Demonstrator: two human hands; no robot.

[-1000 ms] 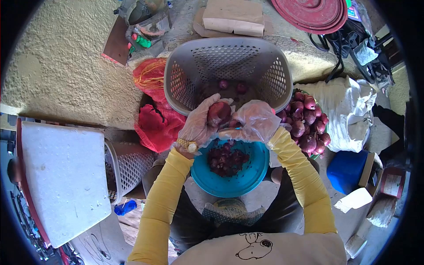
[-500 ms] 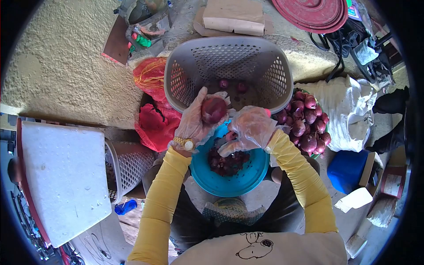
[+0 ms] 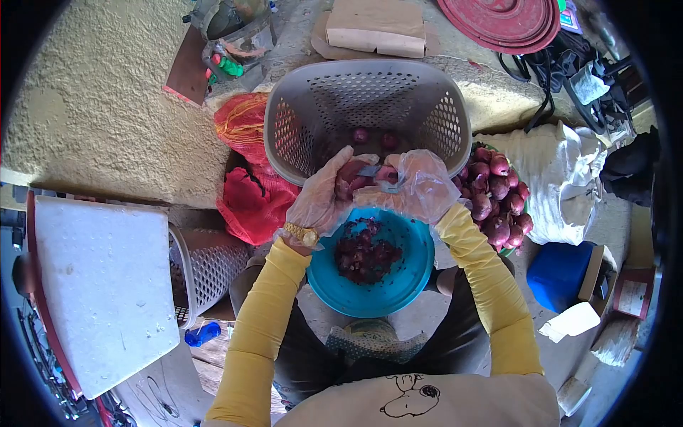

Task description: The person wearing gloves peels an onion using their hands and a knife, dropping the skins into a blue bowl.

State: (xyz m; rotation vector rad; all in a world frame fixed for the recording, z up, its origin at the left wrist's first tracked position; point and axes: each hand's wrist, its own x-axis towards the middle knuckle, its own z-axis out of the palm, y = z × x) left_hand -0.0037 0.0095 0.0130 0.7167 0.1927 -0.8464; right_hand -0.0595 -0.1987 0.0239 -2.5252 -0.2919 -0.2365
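Both my hands wear clear plastic gloves and meet over the front rim of the grey perforated basket (image 3: 367, 67). My left hand (image 3: 321, 191) is closed around a red onion (image 3: 348, 178), partly hidden by the fingers. Against the onion, my right hand (image 3: 425, 186) is closed on what looks like a small knife, whose greyish blade (image 3: 368, 171) shows between the hands; its handle is hidden. Below them, a turquoise basin (image 3: 324, 285) holds dark red onion skins (image 3: 366, 256). Two onions (image 3: 361, 135) lie inside the basket.
At right, several red onions (image 3: 500, 188) are heaped beside a white sack (image 3: 565, 188). A red mesh bag (image 3: 249, 203) lies left of the basket. Farther left stand another basket (image 3: 217, 267) and a white-topped box (image 3: 103, 285). A blue container (image 3: 560, 274) sits at lower right.
My right hand has risen from over the basin to the onion. My left hand has turned and lowered slightly, and its fingers now cover more of the onion.
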